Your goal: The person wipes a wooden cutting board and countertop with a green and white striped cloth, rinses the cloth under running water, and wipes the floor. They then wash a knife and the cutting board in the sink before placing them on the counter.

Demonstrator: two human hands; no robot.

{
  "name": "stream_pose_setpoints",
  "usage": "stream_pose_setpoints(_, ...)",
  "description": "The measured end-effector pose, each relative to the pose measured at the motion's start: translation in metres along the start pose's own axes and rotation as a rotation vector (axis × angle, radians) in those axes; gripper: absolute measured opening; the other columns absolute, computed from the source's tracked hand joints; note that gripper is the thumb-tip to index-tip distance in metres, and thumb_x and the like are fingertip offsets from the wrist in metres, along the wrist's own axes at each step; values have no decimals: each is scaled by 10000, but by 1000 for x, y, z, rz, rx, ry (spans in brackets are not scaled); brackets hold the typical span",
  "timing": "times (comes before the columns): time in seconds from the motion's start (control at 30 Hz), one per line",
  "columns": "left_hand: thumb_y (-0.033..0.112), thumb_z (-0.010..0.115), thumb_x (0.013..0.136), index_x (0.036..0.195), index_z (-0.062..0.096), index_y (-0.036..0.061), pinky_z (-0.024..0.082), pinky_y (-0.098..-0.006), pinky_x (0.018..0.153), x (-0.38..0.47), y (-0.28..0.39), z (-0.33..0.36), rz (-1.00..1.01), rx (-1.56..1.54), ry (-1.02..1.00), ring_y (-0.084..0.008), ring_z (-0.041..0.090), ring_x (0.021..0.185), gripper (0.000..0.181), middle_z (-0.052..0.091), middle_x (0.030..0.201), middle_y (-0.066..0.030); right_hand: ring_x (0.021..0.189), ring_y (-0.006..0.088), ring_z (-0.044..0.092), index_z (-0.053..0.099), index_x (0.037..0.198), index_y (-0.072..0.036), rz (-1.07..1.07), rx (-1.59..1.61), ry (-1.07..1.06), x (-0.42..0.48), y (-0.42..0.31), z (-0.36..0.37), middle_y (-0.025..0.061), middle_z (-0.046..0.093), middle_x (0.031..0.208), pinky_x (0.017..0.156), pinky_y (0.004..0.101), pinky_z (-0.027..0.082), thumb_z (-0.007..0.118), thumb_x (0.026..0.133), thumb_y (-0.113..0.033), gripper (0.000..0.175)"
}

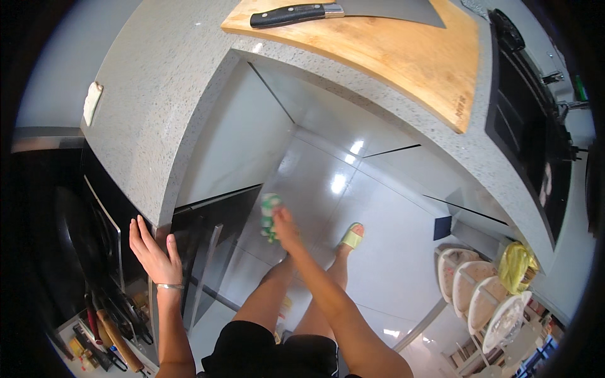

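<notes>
My left hand (158,262), with a bracelet at its wrist, rests spread at the edge of a dark appliance by the corner of the speckled stone countertop (137,113). My right hand (286,229) grips a green and white checked cloth (270,215), slightly blurred, above the tiled floor. On the far counter lies a wooden cutting board (378,52), and on it a cleaver with a black riveted handle (295,15); its blade is partly cut off by the picture's top.
A black gas hob (524,118) is at the right. Tiered white baskets (487,302) stand lower right, beside a yellow plastic bag (516,267). Utensils and a wooden rolling pin (120,342) lie lower left. A small white object (92,103) lies on the left counter's edge.
</notes>
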State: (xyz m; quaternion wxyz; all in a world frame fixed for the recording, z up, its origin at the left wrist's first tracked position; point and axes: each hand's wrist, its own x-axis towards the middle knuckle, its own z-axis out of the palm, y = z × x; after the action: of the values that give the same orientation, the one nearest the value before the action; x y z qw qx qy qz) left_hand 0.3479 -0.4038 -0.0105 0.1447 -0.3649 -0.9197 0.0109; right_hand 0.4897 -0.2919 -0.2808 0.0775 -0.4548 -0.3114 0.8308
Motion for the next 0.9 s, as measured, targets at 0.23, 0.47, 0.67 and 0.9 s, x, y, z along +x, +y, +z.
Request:
stream_pose_setpoints(0.23, 192, 590, 826, 1374, 309, 9, 261, -456, 1041, 0, -3, -1, -11, -19, -9, -403, 324, 1243, 643, 323, 1371, -242, 930, 236, 531, 453, 1142, -113, -67, 823, 343, 19, -49, -175, 76, 535, 1089, 721, 382, 456, 366, 977, -341, 295)
stream_pose_setpoints(0.47, 182, 580, 827, 1388, 316, 38, 268, -411, 1047, -3, -5, 3, 1, 14, 6, -374, 332, 1257, 636, 324, 1384, -213, 973, 292, 532, 449, 1161, -71, -18, 1001, 480, 157, -57, -266, 119, 519, 1144, 812, 507, 475, 341, 976, -281, 300)
stream_pose_setpoints(0.67, 416, 462, 898, 1398, 322, 78, 352, -411, 1005, -10, -9, 13, -20, 121, 39, -343, 383, 1245, 619, 337, 1387, -173, 1108, 328, 477, 430, 1210, -22, -125, 1073, 512, 242, -43, -311, 131, 480, 1225, 917, 563, 429, 321, 961, -219, 336)
stream_pose_setpoints(0.9, 322, 502, 883, 1393, 338, 92, 378, -407, 989, -10, -10, 18, -12, 121, 78, -324, 393, 1241, 583, 347, 1386, -164, 1170, 335, 432, 432, 1222, -2, -201, 1223, 435, 253, -57, -300, 153, 443, 1291, 1016, 519, 317, 309, 932, -147, 346)
